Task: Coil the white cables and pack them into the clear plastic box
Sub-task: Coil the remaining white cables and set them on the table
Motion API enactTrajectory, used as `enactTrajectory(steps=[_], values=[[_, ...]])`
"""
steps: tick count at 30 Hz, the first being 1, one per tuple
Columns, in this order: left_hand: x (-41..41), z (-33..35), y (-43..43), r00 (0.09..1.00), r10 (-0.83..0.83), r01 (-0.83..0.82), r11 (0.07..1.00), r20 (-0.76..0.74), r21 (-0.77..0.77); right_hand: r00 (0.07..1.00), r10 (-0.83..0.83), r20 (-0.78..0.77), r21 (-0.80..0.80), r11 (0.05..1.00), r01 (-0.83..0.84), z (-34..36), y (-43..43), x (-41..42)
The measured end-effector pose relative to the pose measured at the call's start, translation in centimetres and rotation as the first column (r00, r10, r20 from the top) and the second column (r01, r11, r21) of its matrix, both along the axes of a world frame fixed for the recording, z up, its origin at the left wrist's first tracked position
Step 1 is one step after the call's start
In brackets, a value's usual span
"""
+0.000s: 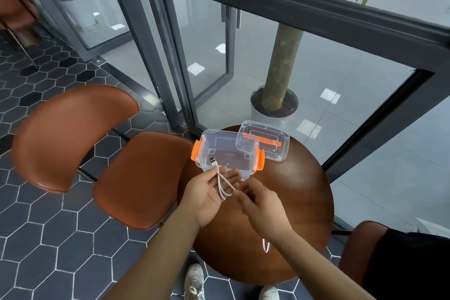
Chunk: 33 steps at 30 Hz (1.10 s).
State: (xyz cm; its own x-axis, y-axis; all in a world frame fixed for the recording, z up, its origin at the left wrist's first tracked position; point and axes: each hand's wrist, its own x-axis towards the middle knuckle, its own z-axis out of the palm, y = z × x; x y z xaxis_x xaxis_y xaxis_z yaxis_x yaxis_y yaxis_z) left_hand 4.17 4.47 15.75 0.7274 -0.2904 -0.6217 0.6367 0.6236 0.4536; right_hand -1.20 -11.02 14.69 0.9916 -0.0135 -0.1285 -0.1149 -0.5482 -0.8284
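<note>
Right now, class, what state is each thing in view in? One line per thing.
clear plastic box: open, upright on the table.
orange latches: unclipped.
lid: off, lying behind the box.
white cable: looped, held in the left hand.
right hand: by the loops, grip unclear.

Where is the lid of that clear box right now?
In the head view, the lid lies on the round wooden table, just behind and right of the clear plastic box, overlapping the box's far right corner.
</note>
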Motion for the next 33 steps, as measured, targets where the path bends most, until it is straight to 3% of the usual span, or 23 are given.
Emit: enactTrajectory(steps=[5,9,12,17,22,25,29,33], values=[[0.1,0.9,-0.1,0.997,0.065,-0.064,0.997,0.028,-0.033,0.981,0.190,0.031,0.093,0.977,-0.192,-1.3,-0.6,-1.6],[-0.2,0.8,-0.3,0.996,0.076,-0.073,0.995,0.038,-0.061,0.964,0.266,0.025,0.032,0.963,-0.267,-2.6,-1.9,-0.7],[-0.2,0.6,-0.2,0.997,0.059,-0.054,0.993,0.040,-0.106,0.946,0.323,-0.034,0.009,0.947,-0.323,-3.3,-2.7,-0.1],[0.1,1.7,1.6,0.994,-0.044,0.061,0.983,0.101,-0.174,0.901,0.347,-0.258,-0.210,0.891,-0.403,-5.3,-6.3,0.4],[-0.5,2.2,2.8,0.965,-0.205,0.221,0.972,0.165,-0.081,0.891,0.283,-0.355,0.034,0.956,-0.290,-3.6,-8.7,2.7],[-1.0,2.2,2.8,0.957,-0.241,0.253,0.966,0.162,-0.058,0.887,0.311,-0.341,0.049,0.948,-0.313,-2.1,-8.5,4.3],[-1.0,2.0,2.8,0.946,-0.256,0.266,0.964,0.197,-0.027,0.909,0.303,-0.287,-0.126,0.928,-0.349,-1.2,-8.1,5.4],[-1.0,2.0,3.8,0.958,-0.217,0.252,0.948,0.187,-0.192,0.913,0.302,-0.275,-0.450,0.799,-0.399,-1.4,-8.5,5.5]])
